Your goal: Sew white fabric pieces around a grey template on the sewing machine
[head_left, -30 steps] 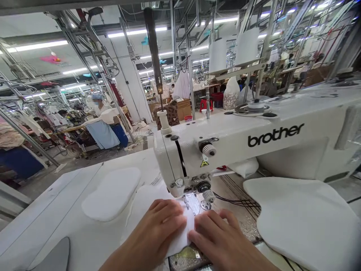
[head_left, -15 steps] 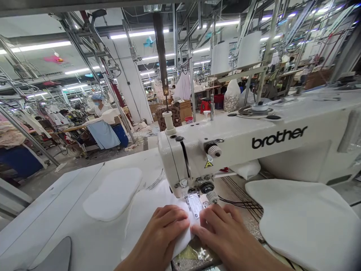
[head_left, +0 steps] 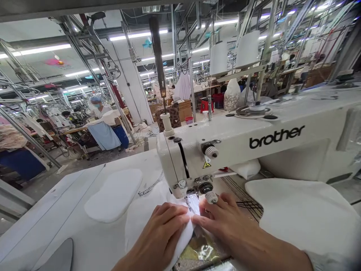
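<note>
On the desk (head_left: pixel 66 205), the left hand (head_left: pixel 166 229) is pressing white fabric (head_left: pixel 141 216) and the right hand (head_left: pixel 225 222) touching its edge by the sewing machine (head_left: pixel 231 150), fingers (head_left: pixel 173 210) half-curled, grip unclear

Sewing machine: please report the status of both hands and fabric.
Left hand on white fabric; right hand at its right edge, grip unclear. Fabric lies at presser foot. Both hands close by; no other obstruction visible.

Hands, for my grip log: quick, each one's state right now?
Left hand: open, palm down on the white fabric.
Right hand: curled at its edge; grip cannot be told.
</note>
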`<action>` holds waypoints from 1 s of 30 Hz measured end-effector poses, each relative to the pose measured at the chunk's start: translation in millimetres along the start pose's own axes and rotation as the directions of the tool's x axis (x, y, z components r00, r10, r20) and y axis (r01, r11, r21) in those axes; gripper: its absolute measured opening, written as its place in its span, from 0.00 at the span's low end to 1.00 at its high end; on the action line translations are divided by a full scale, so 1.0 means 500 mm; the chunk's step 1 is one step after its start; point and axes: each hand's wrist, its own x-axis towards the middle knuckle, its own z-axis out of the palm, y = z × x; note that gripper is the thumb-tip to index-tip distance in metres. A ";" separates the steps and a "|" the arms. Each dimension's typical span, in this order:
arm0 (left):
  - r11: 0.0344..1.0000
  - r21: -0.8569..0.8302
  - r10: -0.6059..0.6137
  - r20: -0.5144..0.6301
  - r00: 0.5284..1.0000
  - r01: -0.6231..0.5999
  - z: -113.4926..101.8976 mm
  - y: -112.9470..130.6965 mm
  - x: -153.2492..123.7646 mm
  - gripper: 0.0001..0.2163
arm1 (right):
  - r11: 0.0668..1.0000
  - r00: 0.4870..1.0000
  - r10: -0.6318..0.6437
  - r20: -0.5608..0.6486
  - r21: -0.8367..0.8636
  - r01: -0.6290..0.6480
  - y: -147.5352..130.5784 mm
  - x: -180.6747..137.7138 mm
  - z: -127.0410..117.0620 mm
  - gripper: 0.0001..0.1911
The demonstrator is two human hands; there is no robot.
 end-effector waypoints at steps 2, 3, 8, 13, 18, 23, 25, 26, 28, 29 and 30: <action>1.000 0.010 0.011 -0.047 0.999 -0.010 0.011 -0.001 -0.005 0.13 | 1.000 1.000 0.003 0.030 0.013 -0.004 0.000 0.000 -0.004 0.18; 1.000 0.022 0.011 -0.059 0.998 -0.010 0.016 0.000 -0.006 0.13 | 1.000 0.999 0.007 0.043 0.017 -0.008 0.001 0.001 -0.005 0.19; 0.993 0.114 -0.027 -0.130 0.991 0.042 0.033 0.016 -0.006 0.13 | 1.000 1.000 -0.003 0.027 -0.012 0.003 0.016 0.006 -0.001 0.20; 0.982 0.156 -0.090 -0.098 0.991 0.105 0.026 0.031 0.001 0.13 | 0.998 0.998 -0.056 -0.020 -0.044 0.055 0.032 0.010 0.003 0.20; 0.992 0.072 -0.106 0.020 0.994 0.104 0.006 0.021 0.003 0.15 | 0.997 0.997 -0.071 -0.023 -0.031 0.070 0.039 0.010 0.008 0.24; 0.995 0.063 -0.071 -0.046 0.996 0.074 0.026 0.008 -0.005 0.16 | 0.998 0.998 -0.061 -0.031 -0.014 0.061 0.041 0.009 0.008 0.24; 0.995 0.076 -0.064 -0.074 0.995 0.069 0.031 0.009 -0.007 0.16 | 0.999 0.999 -0.050 -0.021 -0.003 0.050 0.039 0.010 0.005 0.24; 0.994 0.089 -0.063 -0.074 0.995 0.069 0.031 0.010 -0.006 0.16 | 0.999 0.998 -0.051 -0.022 0.003 0.051 0.038 0.010 0.004 0.24; 0.989 0.128 -0.061 -0.059 0.996 0.069 0.030 0.014 -0.004 0.15 | 0.998 0.997 -0.058 -0.049 0.014 0.059 0.037 0.010 0.005 0.21; 0.986 0.149 -0.064 -0.056 0.996 0.072 0.029 0.017 -0.003 0.15 | 0.998 0.996 -0.057 -0.062 0.020 0.058 0.037 0.010 0.007 0.20; 0.983 0.168 -0.067 -0.062 0.996 0.077 0.029 0.019 -0.001 0.15 | 0.998 0.996 -0.054 -0.076 0.026 0.056 0.037 0.010 0.009 0.19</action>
